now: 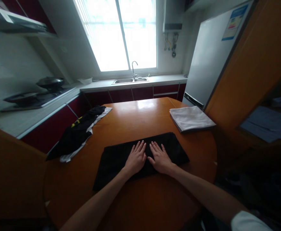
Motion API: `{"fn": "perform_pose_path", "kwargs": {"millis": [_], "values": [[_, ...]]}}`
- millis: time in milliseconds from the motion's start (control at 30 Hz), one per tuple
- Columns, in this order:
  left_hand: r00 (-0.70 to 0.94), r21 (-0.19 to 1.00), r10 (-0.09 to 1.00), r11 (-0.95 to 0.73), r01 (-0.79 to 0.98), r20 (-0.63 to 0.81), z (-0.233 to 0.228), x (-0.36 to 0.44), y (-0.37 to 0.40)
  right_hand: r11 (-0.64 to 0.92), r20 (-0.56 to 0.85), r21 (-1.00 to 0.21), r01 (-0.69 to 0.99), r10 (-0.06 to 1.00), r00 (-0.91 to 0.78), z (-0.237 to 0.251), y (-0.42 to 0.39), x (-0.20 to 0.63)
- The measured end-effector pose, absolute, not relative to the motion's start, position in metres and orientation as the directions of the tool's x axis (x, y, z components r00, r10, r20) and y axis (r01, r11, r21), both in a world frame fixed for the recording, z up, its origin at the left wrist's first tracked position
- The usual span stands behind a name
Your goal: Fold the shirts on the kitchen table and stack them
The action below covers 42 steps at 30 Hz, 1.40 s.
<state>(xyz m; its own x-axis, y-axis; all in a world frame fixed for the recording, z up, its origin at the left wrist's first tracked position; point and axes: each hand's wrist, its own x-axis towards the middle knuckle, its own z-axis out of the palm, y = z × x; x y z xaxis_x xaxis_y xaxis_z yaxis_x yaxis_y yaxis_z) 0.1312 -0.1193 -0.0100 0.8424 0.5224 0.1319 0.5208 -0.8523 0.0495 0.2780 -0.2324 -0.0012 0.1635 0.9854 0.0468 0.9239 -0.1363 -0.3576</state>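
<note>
A folded black cloth, perhaps a garment, lies flat in front of me on the round wooden table. Both palms face down on it, side by side near its middle. My left hand is flat with its fingers stretched forward. My right hand rests just to the right, fingers extended and slightly spread, its thumb pointing toward the left hand. Neither hand grips anything. The cloth reaches out past both hands, further to the left than to the right.
At the table's left edge lies a crumpled black and white garment with yellow marks, partly hanging over. A folded white cloth stack sits at the right. Beyond are a sink, a stove with pans and a fridge.
</note>
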Motion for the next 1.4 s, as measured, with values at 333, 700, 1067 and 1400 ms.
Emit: {"fn": "perform_pose_path", "kwargs": {"millis": [333, 700, 1067, 1400], "values": [[0.837, 0.059, 0.529, -0.848, 0.526, 0.141, -0.013, 0.132, -0.118, -0.381, 0.053, -0.282, 0.88, 0.91, 0.411, -0.005, -0.219, 0.332], [0.834, 0.072, 0.538, -0.843, 0.533, 0.123, -0.01, 0.132, -0.12, -0.495, 0.174, -0.254, 0.831, 0.822, 0.543, 0.001, -0.22, 0.344], [0.805, 0.101, 0.579, -0.815, 0.57, 0.127, -0.004, 0.134, -0.126, -0.31, 0.112, -0.255, 0.916, 0.932, 0.346, -0.006, -0.204, 0.308], [0.664, 0.149, 0.747, -0.661, 0.736, 0.035, -0.002, 0.12, -0.116, -0.324, 0.103, -0.204, 0.924, 0.931, 0.349, -0.012, -0.206, 0.31]]}}
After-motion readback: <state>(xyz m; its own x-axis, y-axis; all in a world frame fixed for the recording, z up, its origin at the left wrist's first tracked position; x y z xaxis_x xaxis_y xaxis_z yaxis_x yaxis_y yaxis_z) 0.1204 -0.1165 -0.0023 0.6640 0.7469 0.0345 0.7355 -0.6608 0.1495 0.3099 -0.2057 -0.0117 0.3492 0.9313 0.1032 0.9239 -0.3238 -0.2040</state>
